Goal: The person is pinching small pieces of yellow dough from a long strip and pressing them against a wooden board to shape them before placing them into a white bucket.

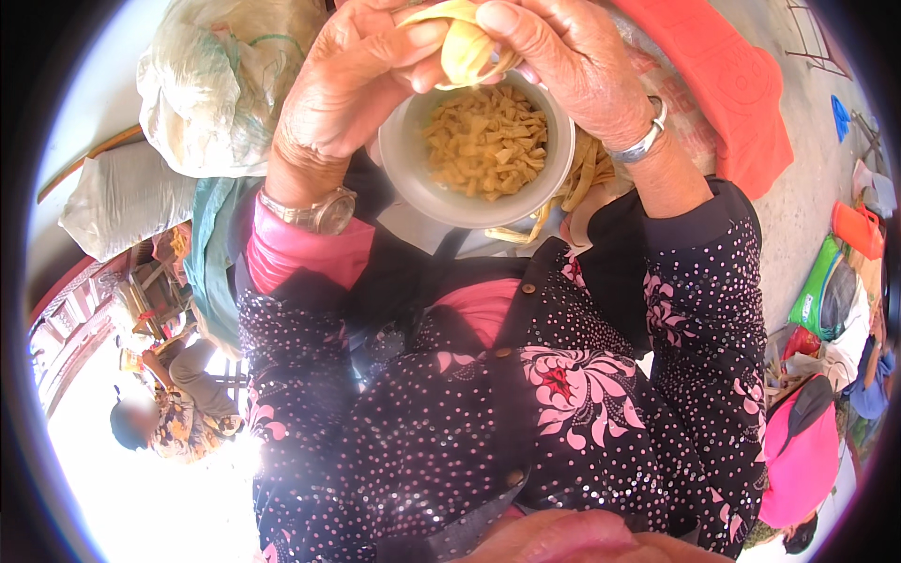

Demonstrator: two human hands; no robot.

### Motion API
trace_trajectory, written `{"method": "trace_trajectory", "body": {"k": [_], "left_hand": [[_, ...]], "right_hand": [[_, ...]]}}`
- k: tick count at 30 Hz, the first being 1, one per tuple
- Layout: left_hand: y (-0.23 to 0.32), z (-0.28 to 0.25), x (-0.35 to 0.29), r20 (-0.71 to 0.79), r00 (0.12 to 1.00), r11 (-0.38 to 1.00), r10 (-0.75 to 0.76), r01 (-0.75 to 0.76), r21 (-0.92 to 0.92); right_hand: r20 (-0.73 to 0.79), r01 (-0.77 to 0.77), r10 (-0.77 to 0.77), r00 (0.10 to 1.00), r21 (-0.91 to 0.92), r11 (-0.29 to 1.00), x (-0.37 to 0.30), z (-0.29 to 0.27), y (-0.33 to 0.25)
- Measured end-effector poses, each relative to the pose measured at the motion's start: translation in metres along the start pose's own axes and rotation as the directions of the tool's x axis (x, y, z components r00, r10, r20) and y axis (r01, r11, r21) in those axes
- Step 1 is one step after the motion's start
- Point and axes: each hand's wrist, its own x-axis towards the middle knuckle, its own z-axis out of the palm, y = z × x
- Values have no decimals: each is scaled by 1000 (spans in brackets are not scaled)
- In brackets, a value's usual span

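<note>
The left hand (pixel 347 84), a watch (pixel 314 211) at its wrist, and the ringed right hand (pixel 572 66) both close their fingers (pixel 511 33) on a pale yellow strip (pixel 465 47), pinched between the fingertips just above a white bowl (pixel 413 174) of cut pieces (pixel 483 141).

both hands up top, left hand (pixel 352 80) and right hand (pixel 572 66) pinching a pale yellow strip (pixel 466 47) | white bowl (pixel 479 150) of little yellow pieces right under | wristwatch (pixel 314 211) left, silver bracelet (pixel 643 141) right | sacks (pixel 221 75) off left
</note>
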Motion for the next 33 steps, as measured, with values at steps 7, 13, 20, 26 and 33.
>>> {"method": "trace_trajectory", "body": {"k": [7, 13, 20, 26, 33], "left_hand": [[-8, 13, -5, -282, 954, 734, 105, 117, 669], [-12, 16, 4, 28, 981, 579, 192, -137, 804], [-16, 20, -2, -276, 958, 694, 82, 144, 705], [-15, 16, -2, -244, 969, 820, 29, 117, 561], [-18, 12, -3, -196, 954, 963, -228, 250, 96]], "right_hand": [[-72, -118, 117, 990, -4, 993, -8, 3, 13], [-11, -324, 376, 927, 481, 815, -9, 10, 3], [-168, -25, 57, 984, 188, 982, -7, 20, 20], [-262, -46, -17, 965, -234, 971, -10, 14, 9], [-228, -61, 45, 973, -66, 996, -16, 15, 18]]}}
